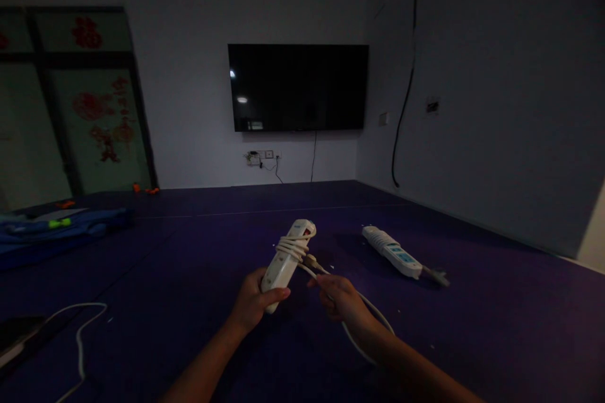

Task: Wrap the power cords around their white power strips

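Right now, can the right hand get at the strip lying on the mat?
Probably yes: only bare mat lies between the right hand and the floor strip. But that hand is gripping the cord of the held strip, so it isn't free.

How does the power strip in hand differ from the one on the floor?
The held power strip is raised in the left hand; the floor power strip lies untouched on the purple mat. The held one has cord coiled round it, the right hand pinching the loose run; the floor one shows bluish markings. Both are white.
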Demonstrator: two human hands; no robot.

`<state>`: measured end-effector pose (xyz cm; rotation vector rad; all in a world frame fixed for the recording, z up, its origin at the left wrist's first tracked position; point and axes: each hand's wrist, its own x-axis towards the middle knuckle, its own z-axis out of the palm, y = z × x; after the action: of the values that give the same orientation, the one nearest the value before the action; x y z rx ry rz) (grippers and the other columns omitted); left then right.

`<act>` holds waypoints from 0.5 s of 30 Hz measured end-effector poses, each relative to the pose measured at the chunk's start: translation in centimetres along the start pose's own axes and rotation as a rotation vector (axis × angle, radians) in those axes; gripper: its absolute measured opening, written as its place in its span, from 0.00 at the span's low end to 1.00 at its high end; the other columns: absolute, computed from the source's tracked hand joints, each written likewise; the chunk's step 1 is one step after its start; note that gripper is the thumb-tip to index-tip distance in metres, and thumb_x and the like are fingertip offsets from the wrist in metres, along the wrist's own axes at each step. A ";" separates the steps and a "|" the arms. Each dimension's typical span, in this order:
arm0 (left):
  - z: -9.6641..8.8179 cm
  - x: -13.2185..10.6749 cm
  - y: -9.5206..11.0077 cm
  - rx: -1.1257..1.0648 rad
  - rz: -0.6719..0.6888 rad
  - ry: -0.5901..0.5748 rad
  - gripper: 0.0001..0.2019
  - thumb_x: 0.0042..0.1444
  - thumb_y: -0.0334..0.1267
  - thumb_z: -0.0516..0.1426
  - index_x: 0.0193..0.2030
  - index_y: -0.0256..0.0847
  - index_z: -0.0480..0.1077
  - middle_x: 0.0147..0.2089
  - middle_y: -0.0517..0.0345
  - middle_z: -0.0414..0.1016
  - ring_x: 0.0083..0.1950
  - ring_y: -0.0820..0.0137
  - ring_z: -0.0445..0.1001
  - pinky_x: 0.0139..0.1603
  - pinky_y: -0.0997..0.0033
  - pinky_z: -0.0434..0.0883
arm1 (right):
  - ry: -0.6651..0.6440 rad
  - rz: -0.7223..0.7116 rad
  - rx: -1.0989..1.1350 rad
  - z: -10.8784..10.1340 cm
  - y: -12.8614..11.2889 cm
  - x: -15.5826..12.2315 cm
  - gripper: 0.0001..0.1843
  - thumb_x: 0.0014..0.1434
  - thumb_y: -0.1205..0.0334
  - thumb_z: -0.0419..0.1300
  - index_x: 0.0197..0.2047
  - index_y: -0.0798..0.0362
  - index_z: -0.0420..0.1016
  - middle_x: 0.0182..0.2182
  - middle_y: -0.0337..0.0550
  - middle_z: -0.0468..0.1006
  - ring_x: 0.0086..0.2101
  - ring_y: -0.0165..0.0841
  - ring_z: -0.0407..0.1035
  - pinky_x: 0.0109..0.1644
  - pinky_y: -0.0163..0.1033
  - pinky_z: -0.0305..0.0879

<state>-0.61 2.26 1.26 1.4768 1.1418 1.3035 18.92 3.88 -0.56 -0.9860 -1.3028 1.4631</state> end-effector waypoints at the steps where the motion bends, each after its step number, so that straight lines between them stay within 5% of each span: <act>1: 0.0 0.0 0.0 0.016 0.007 -0.004 0.20 0.35 0.44 0.64 0.34 0.34 0.70 0.27 0.60 0.69 0.28 0.72 0.65 0.27 0.74 0.62 | 0.000 -0.005 -0.004 0.1 0.0 0.0 0.26 0.44 0.40 0.59 0.33 0.57 0.70 0.13 0.26 0.51 0.14 0.20 0.42 0.19 0.32 0.34; 6: 0.2 0.0 -0.3 0.203 0.085 0.002 0.21 0.37 0.45 0.64 0.38 0.35 0.70 0.31 0.55 0.74 0.31 0.68 0.70 0.30 0.72 0.65 | -0.011 -0.042 -0.074 0.5 -0.6 -0.6 0.29 0.43 0.38 0.60 0.33 0.58 0.71 0.13 0.27 0.52 0.14 0.20 0.43 0.19 0.31 0.36; 15: 1.2 -0.9 0.4 0.991 0.138 0.097 0.25 0.46 0.46 0.57 0.50 0.37 0.64 0.42 0.45 0.76 0.42 0.55 0.75 0.38 0.63 0.67 | -0.064 -0.111 -0.193 1.0 -1.0 -1.4 0.31 0.46 0.35 0.60 0.31 0.60 0.73 0.14 0.29 0.53 0.16 0.20 0.42 0.18 0.31 0.36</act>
<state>0.63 1.28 1.29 2.2202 1.9292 0.9055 18.42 2.33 0.57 -0.9796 -1.5430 1.3120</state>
